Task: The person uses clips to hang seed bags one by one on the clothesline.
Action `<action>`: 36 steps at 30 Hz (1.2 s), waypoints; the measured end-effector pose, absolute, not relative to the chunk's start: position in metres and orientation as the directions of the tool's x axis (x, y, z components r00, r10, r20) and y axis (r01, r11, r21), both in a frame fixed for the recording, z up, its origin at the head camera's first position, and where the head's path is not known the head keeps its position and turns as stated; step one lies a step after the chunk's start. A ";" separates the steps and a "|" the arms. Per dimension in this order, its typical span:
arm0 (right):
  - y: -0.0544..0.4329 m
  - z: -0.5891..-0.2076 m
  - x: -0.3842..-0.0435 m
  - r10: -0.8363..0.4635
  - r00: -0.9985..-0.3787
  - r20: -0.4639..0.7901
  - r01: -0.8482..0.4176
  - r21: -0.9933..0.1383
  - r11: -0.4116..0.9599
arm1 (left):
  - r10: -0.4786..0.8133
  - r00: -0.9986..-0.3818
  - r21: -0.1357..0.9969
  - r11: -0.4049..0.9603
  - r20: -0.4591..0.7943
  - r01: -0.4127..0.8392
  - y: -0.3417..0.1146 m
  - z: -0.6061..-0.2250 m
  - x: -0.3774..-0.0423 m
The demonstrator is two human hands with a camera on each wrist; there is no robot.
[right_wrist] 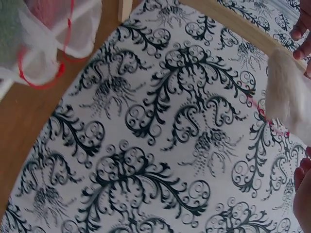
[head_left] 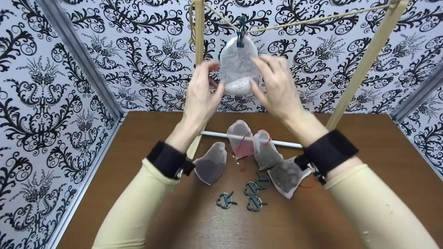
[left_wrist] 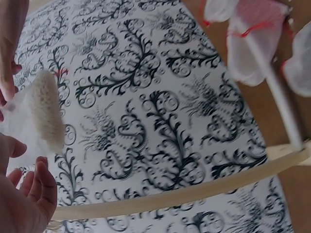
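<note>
A white mesh bag point(head_left: 238, 64) with white grainy filling at its bottom hangs from a dark green clothespin point(head_left: 241, 33) clipped on a rope point(head_left: 311, 20). My left hand point(head_left: 202, 88) is at the bag's left side, fingers loosely bent and thumb close to its lower edge. On the other side, my right hand point(head_left: 278, 83) has its thumb and fingertips at the bag's right edge, fingers spread apart. In the left wrist view the filling point(left_wrist: 46, 111) bulges between the two hands. The right wrist view shows the bag point(right_wrist: 286, 90) blurred.
Several filled mesh bags lie on the brown table point(head_left: 155, 207), among them a dark one point(head_left: 211, 164) and a pink one point(head_left: 244, 148) with red string. Loose clothespins point(head_left: 254, 203) lie nearer me. Wooden posts point(head_left: 367, 65) and a white rod point(head_left: 287, 143) form the rack.
</note>
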State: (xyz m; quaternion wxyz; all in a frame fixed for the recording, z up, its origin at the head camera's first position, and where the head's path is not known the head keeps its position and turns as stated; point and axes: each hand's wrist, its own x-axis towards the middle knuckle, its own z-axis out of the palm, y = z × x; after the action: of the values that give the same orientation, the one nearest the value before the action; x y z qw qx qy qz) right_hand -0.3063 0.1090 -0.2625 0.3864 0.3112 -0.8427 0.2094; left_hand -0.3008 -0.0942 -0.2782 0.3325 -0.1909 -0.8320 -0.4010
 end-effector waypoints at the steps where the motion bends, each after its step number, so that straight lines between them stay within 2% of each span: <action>1: 0.110 -0.269 -0.305 -0.353 -0.517 0.780 -0.688 -0.133 0.713 | 0.067 -0.709 0.531 0.615 0.702 0.583 -0.095 -0.286 -0.299; 5: 0.113 -0.297 -0.296 -0.313 -0.567 0.762 -0.684 -0.224 0.695 | 0.151 -0.722 0.471 0.665 0.675 0.579 -0.100 -0.320 -0.291; 9: 0.119 -0.327 -0.285 -0.306 -0.638 0.707 -0.669 -0.312 0.674 | 0.218 -0.796 0.473 0.705 0.564 0.528 -0.105 -0.352 -0.280; 12: 0.127 -0.351 -0.275 -0.377 -0.662 0.648 -0.690 -0.329 0.645 | 0.265 -0.847 0.484 0.725 0.460 0.490 -0.107 -0.376 -0.273; 14: 0.133 -0.366 -0.268 -0.473 -0.682 0.558 -0.711 -0.352 0.609 | 0.290 -0.869 0.487 0.736 0.400 0.470 -0.107 -0.393 -0.268; 17: 0.144 -0.387 -0.254 -0.633 -0.696 0.339 -0.715 -0.413 0.564 | 0.323 -0.879 0.465 0.755 0.350 0.462 -0.106 -0.415 -0.258; 20: 0.153 -0.405 -0.239 -0.703 -0.700 0.127 -0.669 -0.461 0.583 | 0.311 -0.892 0.435 0.788 0.329 0.435 -0.103 -0.434 -0.251; 22: 0.156 -0.416 -0.229 -0.710 -0.702 0.056 -0.645 -0.470 0.602 | 0.270 -0.905 0.417 0.818 0.329 0.396 -0.102 -0.446 -0.247; 29: 0.162 -0.446 -0.194 -0.694 -0.719 -0.032 -0.573 -0.537 0.619 | 0.157 -0.927 0.399 0.869 0.340 0.294 -0.104 -0.474 -0.245; 36: 0.161 -0.453 -0.178 -0.691 -0.723 0.000 -0.615 -0.456 0.644 | 0.161 -0.955 0.451 0.853 0.251 0.262 -0.118 -0.479 -0.240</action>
State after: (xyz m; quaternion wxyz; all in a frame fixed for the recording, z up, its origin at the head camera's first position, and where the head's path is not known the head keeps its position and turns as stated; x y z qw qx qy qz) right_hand -0.1781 0.1610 -0.4533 -0.0874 0.3618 -0.9023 0.2174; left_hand -0.2398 -0.1184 -0.4786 0.1024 -0.1105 -0.9571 -0.2474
